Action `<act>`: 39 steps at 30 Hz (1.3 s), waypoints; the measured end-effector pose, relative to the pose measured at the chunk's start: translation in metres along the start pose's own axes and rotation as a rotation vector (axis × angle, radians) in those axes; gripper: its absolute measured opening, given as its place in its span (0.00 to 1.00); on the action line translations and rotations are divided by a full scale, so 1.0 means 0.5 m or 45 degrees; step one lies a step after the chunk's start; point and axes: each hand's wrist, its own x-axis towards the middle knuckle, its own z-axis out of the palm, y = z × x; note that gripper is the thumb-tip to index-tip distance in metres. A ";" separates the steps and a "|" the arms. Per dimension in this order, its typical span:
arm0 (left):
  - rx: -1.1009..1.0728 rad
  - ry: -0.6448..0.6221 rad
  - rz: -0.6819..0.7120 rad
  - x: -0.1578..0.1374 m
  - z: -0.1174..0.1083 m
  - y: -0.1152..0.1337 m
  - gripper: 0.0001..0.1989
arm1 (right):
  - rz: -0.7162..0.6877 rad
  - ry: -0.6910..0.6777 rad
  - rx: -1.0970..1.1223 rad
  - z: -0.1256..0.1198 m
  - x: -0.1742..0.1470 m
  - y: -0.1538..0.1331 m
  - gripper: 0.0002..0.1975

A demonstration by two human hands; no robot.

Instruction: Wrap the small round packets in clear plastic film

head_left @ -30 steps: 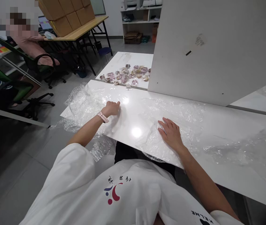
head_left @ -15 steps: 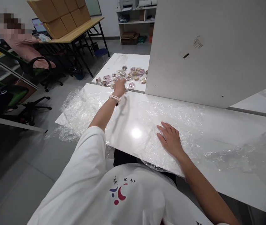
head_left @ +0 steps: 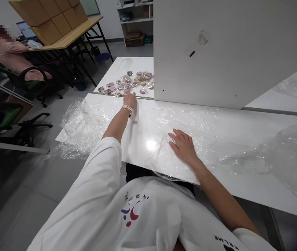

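My left hand (head_left: 130, 100), with a pale band on its wrist, reaches out to the near edge of the far white table. Its fingers are curled together and partly hidden; what they hold, if anything, I cannot make out. Just beyond it lie many small, clear-wrapped items (head_left: 126, 79) in pink, tan and dark brown. My right hand (head_left: 183, 146) rests flat, fingers slightly spread, on a sheet of clear plastic wrap (head_left: 168, 164) that hangs over the near table edge.
More crumpled plastic wrap (head_left: 80, 122) lies at the left end of the white table (head_left: 140, 139), and another heap (head_left: 284, 157) at the right. A grey panel (head_left: 211, 69) rises behind. A seated person (head_left: 9, 52) is at a wooden desk with stacked cardboard boxes (head_left: 49, 21).
My left hand has drawn back slightly from the wrapped items toward the table edge. The whole view has shifted a little; my right hand stays flat on the plastic wrap.
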 end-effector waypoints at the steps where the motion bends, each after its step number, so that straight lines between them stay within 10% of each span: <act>1: 0.017 -0.012 0.009 -0.010 0.000 -0.007 0.25 | 0.005 -0.005 0.001 -0.001 0.000 -0.001 0.22; 20: 0.024 0.071 0.000 -0.149 -0.034 -0.059 0.23 | 0.013 0.043 0.079 0.021 0.003 0.013 0.22; 25: -0.415 0.407 0.488 -0.305 -0.055 0.087 0.20 | 0.209 0.142 0.423 0.013 0.010 0.020 0.24; 30: -0.469 0.197 1.098 -0.526 0.065 0.233 0.22 | 0.360 0.212 0.777 -0.018 -0.011 0.036 0.25; 34: -0.494 0.240 1.229 -0.585 0.144 0.233 0.17 | 0.333 0.125 0.934 -0.056 -0.024 0.058 0.24; 39: -0.682 0.081 1.376 -0.603 0.094 0.136 0.38 | 0.353 0.163 0.640 -0.130 -0.078 0.030 0.24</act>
